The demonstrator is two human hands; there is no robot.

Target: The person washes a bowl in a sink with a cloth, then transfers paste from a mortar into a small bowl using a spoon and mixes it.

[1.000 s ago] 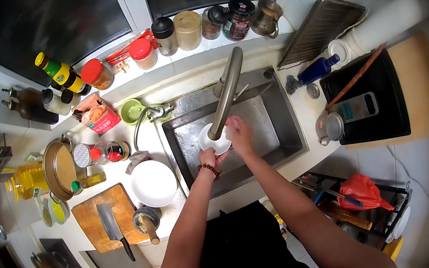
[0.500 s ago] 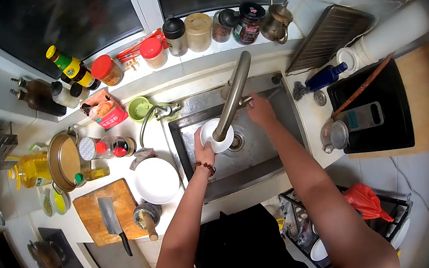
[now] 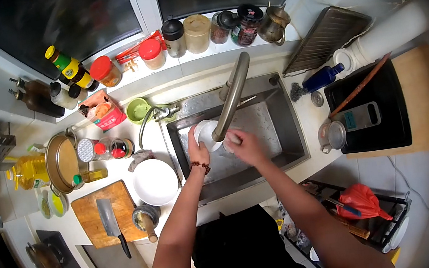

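A white bowl is tilted under the curved metal faucet, over the sink. My left hand, with a beaded bracelet at the wrist, grips the bowl by its left side. At the bowl's lower right edge is my right hand, its fingers curled in around the rim and slightly smeared by motion. The faucet's spout hides part of the bowl. A larger white bowl stands on the counter left of the sink.
A cleaver lies on the wooden cutting board, beside a mortar with a pestle. Jars and bottles line the windowsill. To the right are a blue bottle and a black tray holding a grater.
My right hand has come down from the faucet's handle to the bowl's right edge. My left hand and the bowl have shifted slightly left and tilted.
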